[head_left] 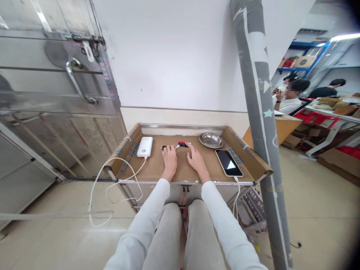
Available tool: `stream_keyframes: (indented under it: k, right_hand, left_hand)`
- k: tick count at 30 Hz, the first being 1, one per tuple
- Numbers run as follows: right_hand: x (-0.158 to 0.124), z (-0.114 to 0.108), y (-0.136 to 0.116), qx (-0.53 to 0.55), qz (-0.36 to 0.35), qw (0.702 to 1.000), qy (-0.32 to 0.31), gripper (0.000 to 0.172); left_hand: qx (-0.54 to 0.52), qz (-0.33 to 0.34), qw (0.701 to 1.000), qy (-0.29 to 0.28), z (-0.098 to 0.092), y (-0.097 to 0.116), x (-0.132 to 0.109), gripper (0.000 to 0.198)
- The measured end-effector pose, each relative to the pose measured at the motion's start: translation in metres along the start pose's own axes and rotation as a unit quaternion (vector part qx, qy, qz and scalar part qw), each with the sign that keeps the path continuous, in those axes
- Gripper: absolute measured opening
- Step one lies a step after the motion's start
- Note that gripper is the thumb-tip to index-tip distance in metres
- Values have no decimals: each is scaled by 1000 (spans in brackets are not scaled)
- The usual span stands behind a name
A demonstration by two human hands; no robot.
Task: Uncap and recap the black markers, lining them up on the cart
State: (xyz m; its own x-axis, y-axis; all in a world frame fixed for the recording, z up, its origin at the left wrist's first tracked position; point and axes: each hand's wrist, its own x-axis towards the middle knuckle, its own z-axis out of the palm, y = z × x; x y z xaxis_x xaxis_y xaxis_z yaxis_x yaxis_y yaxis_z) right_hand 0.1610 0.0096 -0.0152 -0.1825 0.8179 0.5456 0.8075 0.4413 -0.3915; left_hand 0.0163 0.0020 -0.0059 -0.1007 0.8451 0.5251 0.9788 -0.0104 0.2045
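Note:
My left hand (170,160) rests palm down on the brown cardboard top (184,170), fingers stretched forward. Just at its fingertips lies a small black piece (164,147), partly covered by the fingers. My right hand (197,160) also lies palm down, fingers spread, its fingertips at the right end of a small red and black object (182,144). A short whitish piece (177,146) shows between that object and my left hand. These pieces are too small to name; whether the fingertips press on them I cannot tell.
A white power bank (145,146) with a cable stands left, and a round metal dish (210,140) back right. Nearer lies a phone (229,163) with its cable plugged in. A tall grey wrapped roll (260,93) leans at the right. Two people sit farther off.

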Motion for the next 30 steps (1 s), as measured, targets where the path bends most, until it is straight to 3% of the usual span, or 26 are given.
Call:
stream_keyframes:
  k: [6, 15, 19, 25, 30]
  right_hand:
    - [1, 7, 6, -82, 29, 996, -3, 42]
    - [3, 6, 6, -131, 99, 986, -39, 41]
    - [4, 7, 6, -138, 102, 985, -34, 40]
    - [3, 4, 4, -143, 79, 986, -27, 38]
    - [3, 6, 6, -158, 93, 982, -33, 41]
  left_hand:
    - [49, -68, 997, -1, -1, 0, -4, 32]
    - [-25, -59, 998, 11, 6, -4, 0, 30]
    - [-52, -8, 999, 5, 9, -6, -2, 31]
    - [-132, 155, 978, -35, 12, -6, -4, 31]
    - [-166, 176, 969, -52, 18, -7, -1, 24]
